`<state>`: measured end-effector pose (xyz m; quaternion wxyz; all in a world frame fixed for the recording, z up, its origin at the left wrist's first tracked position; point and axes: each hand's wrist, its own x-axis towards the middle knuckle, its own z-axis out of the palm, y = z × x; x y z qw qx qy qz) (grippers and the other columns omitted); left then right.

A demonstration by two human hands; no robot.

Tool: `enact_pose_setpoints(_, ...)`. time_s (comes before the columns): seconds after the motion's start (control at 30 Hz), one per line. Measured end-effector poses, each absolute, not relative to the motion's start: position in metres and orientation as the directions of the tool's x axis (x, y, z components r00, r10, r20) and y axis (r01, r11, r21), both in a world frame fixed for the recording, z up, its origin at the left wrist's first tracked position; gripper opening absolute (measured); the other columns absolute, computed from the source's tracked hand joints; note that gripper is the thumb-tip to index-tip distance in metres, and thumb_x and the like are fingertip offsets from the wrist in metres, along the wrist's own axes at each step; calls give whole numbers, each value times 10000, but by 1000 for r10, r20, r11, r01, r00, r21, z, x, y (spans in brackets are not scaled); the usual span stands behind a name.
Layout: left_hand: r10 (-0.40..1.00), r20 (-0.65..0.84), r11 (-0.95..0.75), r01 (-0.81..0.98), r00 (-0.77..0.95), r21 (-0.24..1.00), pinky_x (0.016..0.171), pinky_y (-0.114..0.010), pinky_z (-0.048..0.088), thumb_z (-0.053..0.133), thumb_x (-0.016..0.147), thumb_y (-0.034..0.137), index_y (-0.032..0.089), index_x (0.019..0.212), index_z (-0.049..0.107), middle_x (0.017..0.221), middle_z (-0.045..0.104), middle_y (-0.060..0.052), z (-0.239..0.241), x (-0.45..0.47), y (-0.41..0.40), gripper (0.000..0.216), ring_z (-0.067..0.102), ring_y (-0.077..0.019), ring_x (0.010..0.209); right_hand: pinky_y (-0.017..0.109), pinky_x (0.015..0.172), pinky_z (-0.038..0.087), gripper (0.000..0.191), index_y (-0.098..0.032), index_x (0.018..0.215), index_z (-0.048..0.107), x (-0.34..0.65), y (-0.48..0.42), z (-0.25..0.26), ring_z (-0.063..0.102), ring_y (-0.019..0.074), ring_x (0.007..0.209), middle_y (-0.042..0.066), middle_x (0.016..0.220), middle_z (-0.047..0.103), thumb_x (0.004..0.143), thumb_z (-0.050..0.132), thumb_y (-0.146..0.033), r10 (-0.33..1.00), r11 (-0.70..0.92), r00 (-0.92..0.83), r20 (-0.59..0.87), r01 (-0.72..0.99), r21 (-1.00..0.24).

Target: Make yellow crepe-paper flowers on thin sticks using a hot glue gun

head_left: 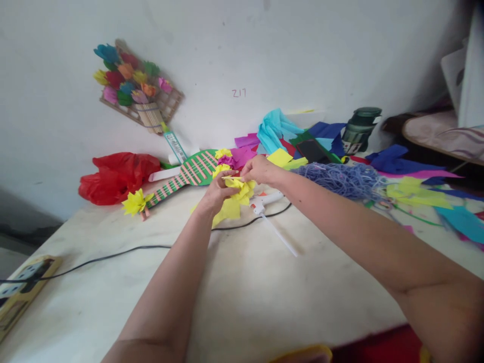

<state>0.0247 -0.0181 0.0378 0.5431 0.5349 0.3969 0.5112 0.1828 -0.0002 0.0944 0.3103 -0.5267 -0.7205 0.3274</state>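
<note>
My left hand [215,194] is closed around a crumpled yellow paper flower [236,197], held just above the pale table [242,282]. My right hand [259,170] pinches the top of the same yellow paper, fingers pressed together beside a thin stick [231,177] at the flower's top. A white glue gun [264,202] lies on the table right behind the flower. A green and pink woven racket shape [185,177] with yellow and purple paper flowers on it lies behind my hands.
A black cord [113,256] runs left to a power strip [20,285]. A red plastic bag [115,175] sits at the back left. Coloured paper sheets [287,138], blue yarn [340,179] and a green jar [359,130] crowd the back right. A flower basket decoration [136,88] leans on the wall.
</note>
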Motion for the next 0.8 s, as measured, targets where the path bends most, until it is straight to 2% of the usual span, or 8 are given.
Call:
enact_pose_setpoints(0.2,974,187,-168,-152,125,974,600,-235,453,758,451,136,192,1048,533,781,641,23,36,29,-16,640,590,-116,642,220,436,366,80,-114,609,611,183,1,96,434,75,484,21,583,563,630,685,-93,977,138,-212,27,531,-836)
enact_pose_setpoints(0.33,963,234,-211,-172,130,962,604,-255,465,750,459,127,185,1132,483,757,646,16,30,29,-11,727,598,-135,643,190,393,323,124,-119,601,581,183,2,94,408,58,467,-19,546,507,635,696,-88,980,122,-200,16,526,-842)
enact_pose_setpoints(0.53,934,322,-298,-160,155,941,586,-238,460,741,507,113,228,1259,441,749,639,29,25,28,-8,818,593,-124,618,203,394,338,141,-125,597,568,182,2,95,432,74,478,-15,552,526,630,696,-78,982,101,-191,-3,531,-841)
enact_pose_setpoints(0.63,918,354,-330,-152,178,932,588,-237,464,753,531,138,237,1262,461,765,647,23,23,26,-7,793,598,-126,631,210,396,338,154,-127,594,555,181,1,95,436,75,482,-9,572,538,636,694,-76,983,94,-184,-6,530,-843)
enact_pose_setpoints(0.8,916,368,-346,-147,161,927,594,-234,471,782,534,167,205,1134,554,774,650,13,21,26,-6,643,594,-115,637,211,398,328,176,-130,582,540,183,-1,97,414,70,473,-26,535,501,648,691,-67,984,83,-180,-13,514,-854)
